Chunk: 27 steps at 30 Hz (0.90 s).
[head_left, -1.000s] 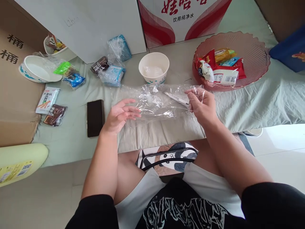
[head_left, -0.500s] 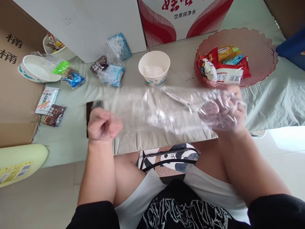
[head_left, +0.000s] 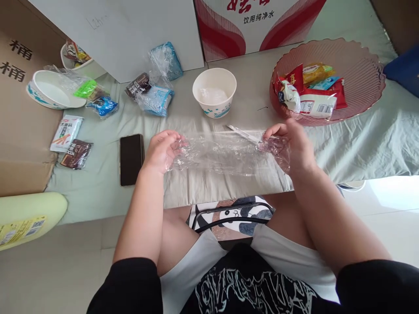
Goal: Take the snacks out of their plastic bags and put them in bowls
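since half a second ago both hands have drawn closer together and the blur has gone: the clear plastic bag [head_left: 225, 152], then stretched wide and smeared across the view, now hangs shorter and sharper between them, just above the pale green cloth [head_left: 98, 192] near its front edge.

the left hand [head_left: 162, 150] is curled shut on the bag's left end, fingertips tucked into the crumpled film. the right hand [head_left: 290, 144] pinches the right end, where the plastic bunches over the fingers so that their exact hold is hard to read. through the film a thin white strip [head_left: 244, 135] shows near the right hand; whether it lies inside the bag or on the cloth beneath cannot be told.

just beyond the bag stands a white paper bowl [head_left: 214, 91] with something clear and pale inside, too faint to name. to the right, a pink ribbed bowl [head_left: 356, 56] holds snack packets [head_left: 309, 93]. a black phone [head_left: 131, 159] lies face up beside the left wrist. further left are loose snack packs [head_left: 70, 144], bagged items [head_left: 155, 93], and another white bowl [head_left: 49, 89], partly veiled by plastic wrap. a third bowl behind it is half hidden by a grey panel [head_left: 131, 35]. the red-and-white carton [head_left: 258, 22] is cut off at the top edge, and a blue object [head_left: 404, 72] at the right edge.
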{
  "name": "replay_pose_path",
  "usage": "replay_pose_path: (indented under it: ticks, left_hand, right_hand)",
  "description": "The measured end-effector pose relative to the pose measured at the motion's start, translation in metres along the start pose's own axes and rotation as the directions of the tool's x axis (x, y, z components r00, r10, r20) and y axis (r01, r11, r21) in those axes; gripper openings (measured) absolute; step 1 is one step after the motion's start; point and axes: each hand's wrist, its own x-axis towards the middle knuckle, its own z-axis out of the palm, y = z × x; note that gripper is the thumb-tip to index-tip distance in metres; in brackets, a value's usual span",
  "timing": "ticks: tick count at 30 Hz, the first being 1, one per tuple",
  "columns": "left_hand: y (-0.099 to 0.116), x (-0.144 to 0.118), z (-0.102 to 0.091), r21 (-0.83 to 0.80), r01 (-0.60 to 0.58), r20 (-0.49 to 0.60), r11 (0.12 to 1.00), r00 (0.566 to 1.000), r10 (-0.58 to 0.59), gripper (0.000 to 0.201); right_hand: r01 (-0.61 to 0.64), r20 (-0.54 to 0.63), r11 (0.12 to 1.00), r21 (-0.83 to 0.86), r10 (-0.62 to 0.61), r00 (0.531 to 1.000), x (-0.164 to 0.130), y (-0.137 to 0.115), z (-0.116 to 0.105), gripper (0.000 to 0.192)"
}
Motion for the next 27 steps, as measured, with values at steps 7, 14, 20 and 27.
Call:
replay_pose_path:
  ticks: [7, 14, 20, 27]
  left_hand:
    - [0.001, -0.007, -0.018, -0.106, -0.001, 0.195, 0.994, 0.981, 0.022, 0.051]
    - [0.0, -0.005, 0.001, 0.155, 0.243, 0.504, 0.958, 0.814, -0.288, 0.066]
    - [-0.006, -0.011, 0.019, -0.18, 0.04, 0.304, 0.983, 0.952, 0.017, 0.073]
    - [-0.027, -0.02, 0.046, 0.077, 0.131, 0.524, 0.988, 0.838, -0.152, 0.077]
  right_hand:
    - [-0.153, 0.39, 0.982, 0.111, 0.099, 0.916, -0.008, -0.008, -0.016, 0.073]
    - [-0.409, 0.499, 0.912, -0.024, 0.365, 0.786, -0.003, 0.006, 0.021, 0.057]
    - [-0.301, 0.617, 0.921, -0.248, 0.39, 0.683, -0.017, 0.017, 0.037, 0.026]
    - [-0.18, 0.288, 0.962, -0.205, 0.235, 0.928, -0.011, 0.025, 0.046, 0.024]
